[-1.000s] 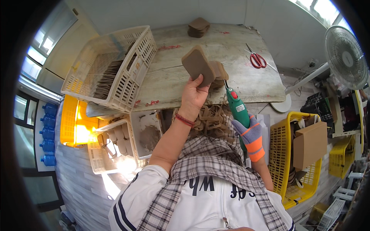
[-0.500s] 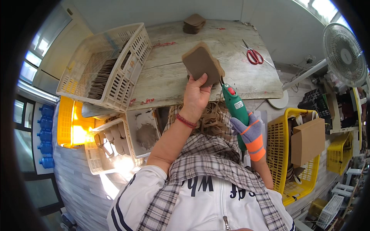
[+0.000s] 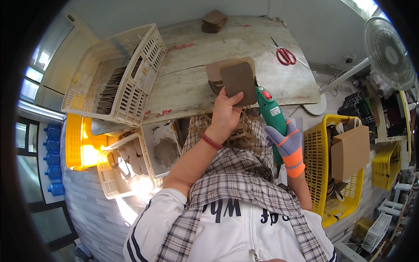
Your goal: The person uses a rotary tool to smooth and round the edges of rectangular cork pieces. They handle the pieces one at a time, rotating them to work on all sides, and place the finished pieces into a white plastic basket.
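My bare left hand (image 3: 228, 114) pinches a flat brown panel (image 3: 239, 83) with rounded corners, thumb on top. A tan rough edge shows along the panel's far and right side. Gripped in my right hand (image 3: 286, 144), which wears a grey and orange glove, is green handheld electric scissors (image 3: 269, 110) with a red button. Their tip meets the panel's right edge; the blades are mostly hidden. Beyond and left of the panel, a low stack of similar pieces (image 3: 212, 71) lies on the worn table (image 3: 187, 87). Brown cut strips (image 3: 246, 136) lie over my lap.
A white crate (image 3: 139, 83) with brown pieces stands at the table's left. Red-handled scissors (image 3: 286, 56) and another stack (image 3: 214, 22) lie farther back. On the right are a yellow basket (image 3: 323, 144) with a cardboard box (image 3: 350, 153) and a white fan (image 3: 388, 52).
My left hand has turned the panel more upright and brought it nearer and rightward, uncovering the stack behind it. The electric scissors have shifted slightly right with my right hand.
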`<action>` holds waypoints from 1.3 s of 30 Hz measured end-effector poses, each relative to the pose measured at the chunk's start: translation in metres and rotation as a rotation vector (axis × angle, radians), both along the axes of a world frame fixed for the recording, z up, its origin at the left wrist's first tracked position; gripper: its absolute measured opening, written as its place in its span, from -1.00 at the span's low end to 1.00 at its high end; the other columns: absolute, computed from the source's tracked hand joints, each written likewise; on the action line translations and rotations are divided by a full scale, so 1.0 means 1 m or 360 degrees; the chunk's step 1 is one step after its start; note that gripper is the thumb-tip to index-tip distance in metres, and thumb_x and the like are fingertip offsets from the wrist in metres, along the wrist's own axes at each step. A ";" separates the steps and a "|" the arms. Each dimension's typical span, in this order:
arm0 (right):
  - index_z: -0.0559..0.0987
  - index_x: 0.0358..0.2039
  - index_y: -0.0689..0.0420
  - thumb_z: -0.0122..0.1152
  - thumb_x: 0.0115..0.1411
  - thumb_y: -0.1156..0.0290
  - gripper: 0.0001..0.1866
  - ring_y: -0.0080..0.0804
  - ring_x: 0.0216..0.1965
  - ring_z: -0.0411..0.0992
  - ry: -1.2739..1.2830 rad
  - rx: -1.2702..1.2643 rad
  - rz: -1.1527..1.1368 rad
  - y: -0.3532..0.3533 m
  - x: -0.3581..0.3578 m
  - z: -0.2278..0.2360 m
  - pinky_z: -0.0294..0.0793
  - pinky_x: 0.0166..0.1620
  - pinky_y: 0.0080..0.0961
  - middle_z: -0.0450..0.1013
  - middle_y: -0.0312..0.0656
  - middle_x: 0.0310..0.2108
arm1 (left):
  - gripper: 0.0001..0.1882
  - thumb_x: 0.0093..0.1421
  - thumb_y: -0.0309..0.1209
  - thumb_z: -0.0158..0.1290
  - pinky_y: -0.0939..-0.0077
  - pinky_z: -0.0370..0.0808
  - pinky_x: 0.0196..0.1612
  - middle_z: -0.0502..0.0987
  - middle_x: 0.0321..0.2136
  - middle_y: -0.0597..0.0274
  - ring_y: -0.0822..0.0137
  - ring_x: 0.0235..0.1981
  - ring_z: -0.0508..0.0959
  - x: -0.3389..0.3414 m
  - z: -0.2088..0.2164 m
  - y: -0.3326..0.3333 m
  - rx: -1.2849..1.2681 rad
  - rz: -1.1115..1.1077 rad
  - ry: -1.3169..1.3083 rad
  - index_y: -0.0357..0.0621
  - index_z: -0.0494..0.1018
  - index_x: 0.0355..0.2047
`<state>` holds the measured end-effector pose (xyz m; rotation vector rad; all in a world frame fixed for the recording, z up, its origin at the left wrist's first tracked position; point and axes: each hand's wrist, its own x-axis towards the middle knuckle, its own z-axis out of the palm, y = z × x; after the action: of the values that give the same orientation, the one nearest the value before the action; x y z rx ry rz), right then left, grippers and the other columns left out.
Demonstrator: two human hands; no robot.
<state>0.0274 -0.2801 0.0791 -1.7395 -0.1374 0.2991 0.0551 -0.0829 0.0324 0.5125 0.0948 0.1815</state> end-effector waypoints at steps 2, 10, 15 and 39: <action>0.47 -0.19 0.27 0.37 0.02 0.36 -0.61 -0.71 -0.58 0.38 -0.0018 0.0010 -0.0019 -0.001 0.001 0.000 0.36 -0.52 -0.73 0.49 -0.31 -0.49 | -0.61 0.13 -0.69 -0.01 0.30 0.44 0.07 0.47 -0.07 0.15 0.23 -0.04 0.48 -0.003 -0.005 -0.003 0.0044 -0.0024 0.0016 -0.19 0.32 -0.02; 0.46 -0.20 0.27 0.37 0.02 0.40 -0.63 -0.70 -0.58 0.38 0.0119 0.0107 -0.0030 -0.007 0.003 0.007 0.34 -0.53 -0.74 0.48 -0.30 -0.50 | -0.61 0.11 -0.72 -0.02 0.33 0.53 -0.04 0.51 -0.13 0.16 0.28 -0.12 0.54 -0.013 -0.017 0.001 0.0326 -0.0082 0.0031 -0.19 0.33 -0.04; 0.46 -0.20 0.27 0.38 0.01 0.38 -0.61 -0.70 -0.57 0.37 0.0146 -0.0021 0.0074 -0.021 0.003 0.008 0.34 -0.53 -0.73 0.45 -0.31 -0.52 | -0.61 0.07 -0.76 -0.02 0.50 0.50 -0.07 0.52 -0.18 0.23 0.40 -0.17 0.53 -0.020 0.000 0.026 0.0678 -0.0149 0.0124 -0.23 0.36 -0.07; 0.44 -0.13 0.30 0.41 0.00 0.30 -0.50 -0.68 -0.56 0.40 0.0231 -0.0169 0.0399 -0.018 -0.001 -0.008 0.40 -0.50 -0.72 0.45 -0.30 -0.51 | -0.63 -0.02 -0.71 0.03 0.62 0.41 -0.13 0.49 -0.26 0.35 0.53 -0.23 0.45 -0.040 0.010 0.077 0.1654 -0.0901 0.0291 -0.26 0.40 -0.15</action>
<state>0.0260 -0.2979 0.0711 -1.8003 -0.2386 0.6245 0.0154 -0.0059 0.0428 1.5641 0.0231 -0.4053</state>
